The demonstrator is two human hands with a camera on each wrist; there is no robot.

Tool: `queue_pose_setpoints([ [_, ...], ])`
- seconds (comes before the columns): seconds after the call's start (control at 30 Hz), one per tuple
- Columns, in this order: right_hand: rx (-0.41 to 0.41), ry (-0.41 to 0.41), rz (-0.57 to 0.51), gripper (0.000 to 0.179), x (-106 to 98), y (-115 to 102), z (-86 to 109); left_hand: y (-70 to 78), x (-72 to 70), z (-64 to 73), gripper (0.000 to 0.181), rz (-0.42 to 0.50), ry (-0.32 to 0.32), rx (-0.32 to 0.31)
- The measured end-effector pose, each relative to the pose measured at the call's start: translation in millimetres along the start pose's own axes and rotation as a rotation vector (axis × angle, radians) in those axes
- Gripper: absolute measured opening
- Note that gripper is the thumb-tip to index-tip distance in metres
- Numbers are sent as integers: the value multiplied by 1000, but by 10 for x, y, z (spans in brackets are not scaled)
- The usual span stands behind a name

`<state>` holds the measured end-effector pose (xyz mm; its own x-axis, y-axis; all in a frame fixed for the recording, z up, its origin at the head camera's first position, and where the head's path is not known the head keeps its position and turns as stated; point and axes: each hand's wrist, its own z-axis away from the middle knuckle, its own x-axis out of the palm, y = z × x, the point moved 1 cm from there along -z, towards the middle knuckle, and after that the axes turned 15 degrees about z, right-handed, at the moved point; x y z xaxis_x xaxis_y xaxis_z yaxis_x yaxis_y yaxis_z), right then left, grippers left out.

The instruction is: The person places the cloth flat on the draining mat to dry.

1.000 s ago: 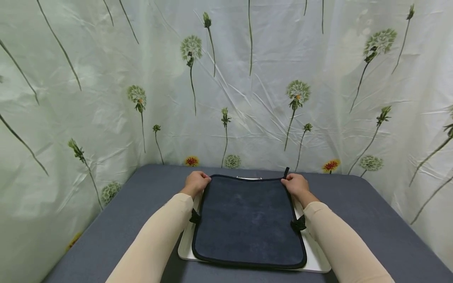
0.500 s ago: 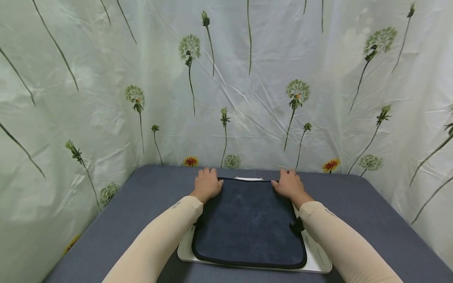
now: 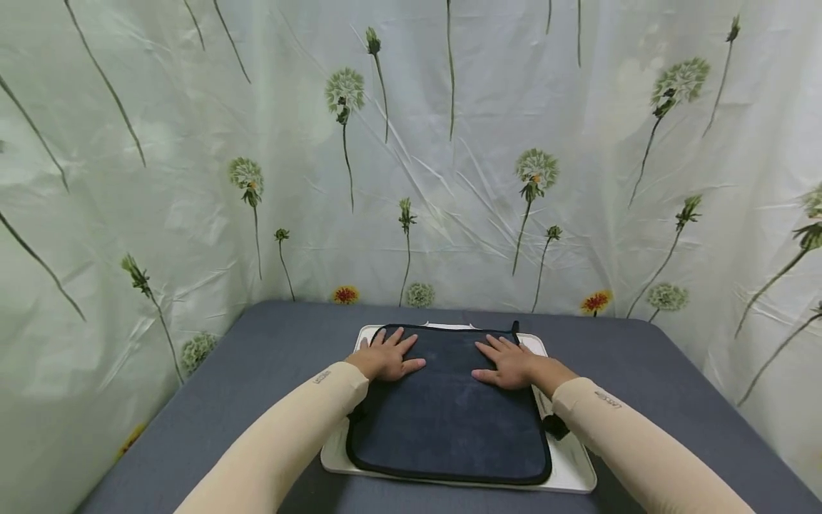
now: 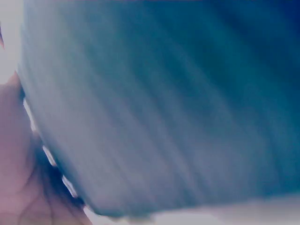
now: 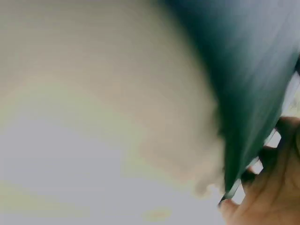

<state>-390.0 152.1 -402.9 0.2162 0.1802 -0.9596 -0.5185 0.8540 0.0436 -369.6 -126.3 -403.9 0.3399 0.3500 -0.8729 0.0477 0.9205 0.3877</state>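
Observation:
A dark navy cloth (image 3: 449, 428) with black edging lies flat over a white tray (image 3: 571, 471) in the head view. My left hand (image 3: 388, 357) rests on the cloth's far left part, its fingers spread and straight. On the far right part lies my right hand (image 3: 507, 364), palm down with fingers spread as well. A small black loop (image 3: 516, 326) stands up from the cloth's far right corner. Both wrist views are blurred; the cloth (image 4: 164, 103) fills most of the left one, and part of my right hand (image 5: 272, 187) shows in the right one.
The tray sits on a grey-blue table (image 3: 257, 364). White tray rim shows along the sides of the cloth. Behind and to the left hangs a pale curtain (image 3: 449, 178) printed with dandelions.
A second ago both hands pinched the cloth's far corners. They have let go, moved inward and nearer, and now lie flat on the cloth with fingers spread.

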Motion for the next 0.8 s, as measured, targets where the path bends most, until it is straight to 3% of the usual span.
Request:
queue_pose_setpoints([
  [0.07,32,-11,-13,82,12,152,102,-86,-63,61,74,10,14,-38],
  [0.2,76,-24,-42,84,44,357,269,-258,-129,143,76,-18,30,-53],
  [0.37,74,47,-31,79,98,381,400,-306,-117,257,78,-64,43,-40],
  [0.47,30,132,-34,76,118,212,503,-187,5,437,79,-81,59,30],
  [0.57,-80,176,-44,74,87,-83,638,27,198,638,80,-88,28,159],
  [0.67,-208,133,-30,75,39,-406,799,229,374,804,81,-75,-19,255],
  [0.8,-299,38,15,77,123,-661,1056,332,526,1012,82,-52,-69,283],
])
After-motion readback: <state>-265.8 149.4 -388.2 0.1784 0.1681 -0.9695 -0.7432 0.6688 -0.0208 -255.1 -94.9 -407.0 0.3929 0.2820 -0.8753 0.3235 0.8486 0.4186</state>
